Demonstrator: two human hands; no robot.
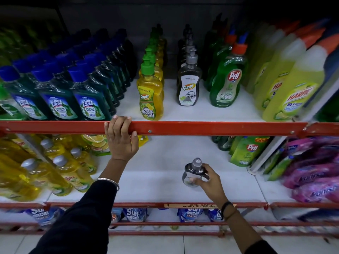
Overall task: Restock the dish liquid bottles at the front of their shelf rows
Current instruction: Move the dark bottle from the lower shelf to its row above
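My right hand [209, 177] grips a dark grey dish liquid bottle [192, 171] with a grey cap, upright over the white middle shelf [161, 184]. My left hand [121, 137] is curled over the red front rail [211, 127] of the upper shelf. On that upper shelf stands a row of yellow Patanjali Super bottles [150, 97] with green caps. To its right is a row of dark grey Super bottles [189, 87], then green Pril bottles [226, 83]. All three front bottles stand back from the rail.
Blue-capped Lizol bottles [58, 96] fill the upper shelf's left, yellow Harpic bottles [291, 88] its right. The middle shelf holds yellow Vim bottles [55, 173] at left, green Pril pouches [245, 149] and purple packs [315, 176] at right. Surf Excel pouches [134, 214] sit below.
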